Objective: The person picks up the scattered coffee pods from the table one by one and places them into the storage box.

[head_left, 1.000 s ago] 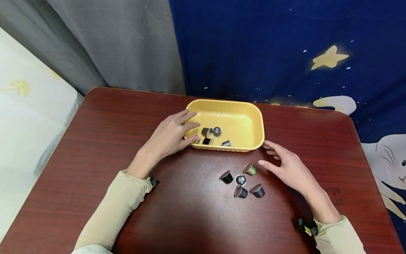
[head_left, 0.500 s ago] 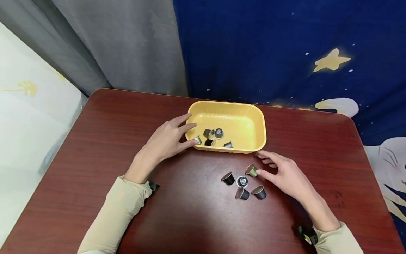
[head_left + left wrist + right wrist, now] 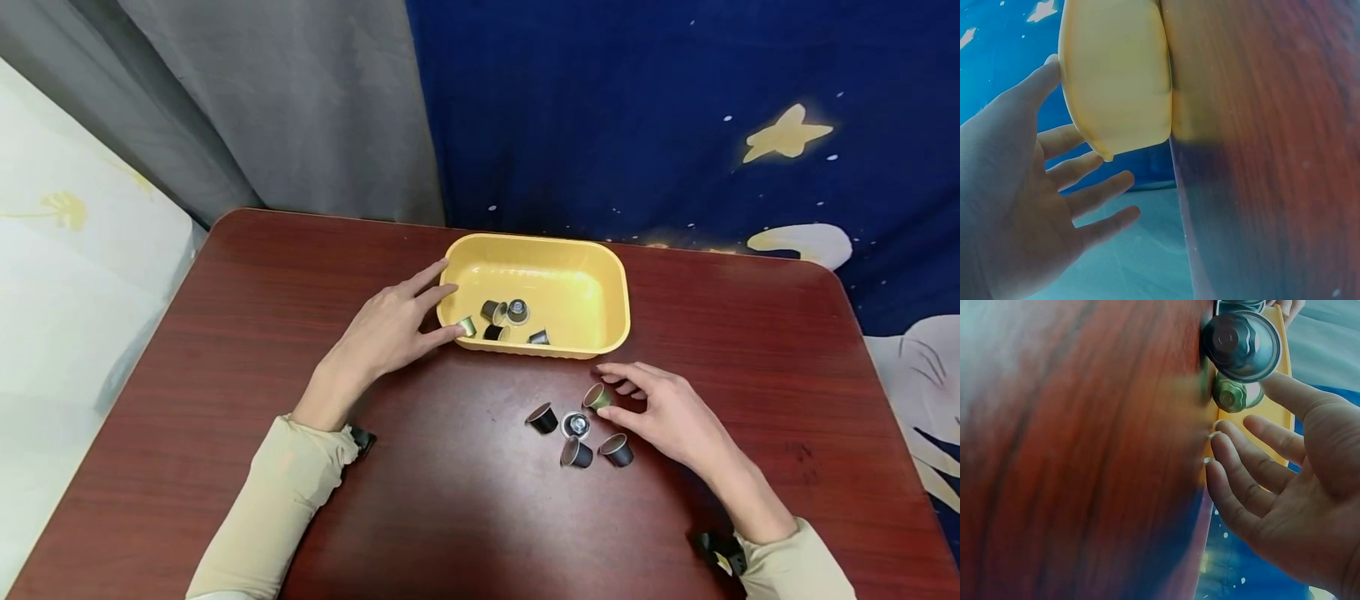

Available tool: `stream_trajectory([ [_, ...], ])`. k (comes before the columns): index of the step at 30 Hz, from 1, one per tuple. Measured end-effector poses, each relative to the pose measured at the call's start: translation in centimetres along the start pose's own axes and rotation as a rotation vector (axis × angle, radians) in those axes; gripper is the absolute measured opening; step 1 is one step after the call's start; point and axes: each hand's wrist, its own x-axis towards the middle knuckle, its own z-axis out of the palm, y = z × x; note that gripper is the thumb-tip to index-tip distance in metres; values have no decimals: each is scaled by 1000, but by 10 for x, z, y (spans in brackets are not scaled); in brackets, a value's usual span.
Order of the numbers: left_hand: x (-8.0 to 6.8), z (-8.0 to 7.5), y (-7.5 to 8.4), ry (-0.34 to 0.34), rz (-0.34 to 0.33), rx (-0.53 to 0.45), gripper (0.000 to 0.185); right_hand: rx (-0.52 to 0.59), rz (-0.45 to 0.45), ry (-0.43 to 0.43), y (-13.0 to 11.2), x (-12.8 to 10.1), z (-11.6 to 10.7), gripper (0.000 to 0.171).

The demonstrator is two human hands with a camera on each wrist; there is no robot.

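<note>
While the left hand [image 3: 390,329] lies flat with fingers straight against the near-left end of the yellow tray [image 3: 611,287], apparently to steady it, the right hand [image 3: 667,412] works among the loose capsules on the counter [image 3: 262,283].

Item, green capsule [image 3: 597,397]: on its side on the counter, just in front of the tray, nearest the right hand. Grip: thumb and forefinger curve in toward it, fingertips at or touching it; a closed pinch cannot be confirmed, and the right wrist view shows the fingers only loosely bent, the grip mostly open.

Item, dark capsules, four: one apart to the left [image 3: 542,418], one foil-end up [image 3: 576,425], two nearer the person [image 3: 576,452] [image 3: 617,450]; all clustered beside the green one, within easy reach of that hand.

Item, tray contents: several capsules lie gathered in its left half [image 3: 504,320].

Left-hand grip: open, holding nothing, fingertips on the tray wall.
</note>
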Motion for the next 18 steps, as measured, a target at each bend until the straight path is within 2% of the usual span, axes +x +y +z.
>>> stream_trajectory([
  [6, -1, 0, 0, -23, -23, 2, 73, -21, -42, 7, 0, 0, 3, 47],
  [18, -2, -1, -1, -35, -15, 1, 80, -111, -115, 41, -3, 1, 4, 42],
])
